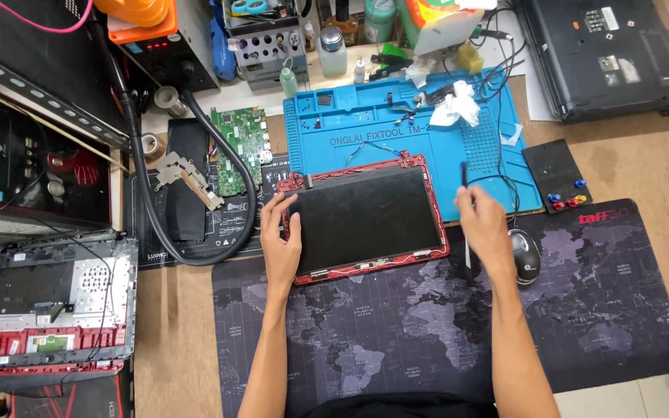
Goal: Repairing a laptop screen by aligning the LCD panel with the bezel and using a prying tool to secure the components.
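Note:
A laptop screen panel [365, 217] with a dark display sits in its red lid frame [435, 203], partly on the blue work mat [365, 124] and partly on the dark map-printed desk mat [427, 333]. My left hand [280, 240] rests on the panel's left edge, fingers over the frame. My right hand [483, 220] is just right of the panel and holds a thin dark tool [464, 174] that points up and away from me.
A computer mouse [526, 255] lies beside my right hand. A green circuit board [240, 147] and a black hose [156, 209] are at the left. A red laptop base [48, 306] sits far left, a closed black laptop [602, 54] at the top right.

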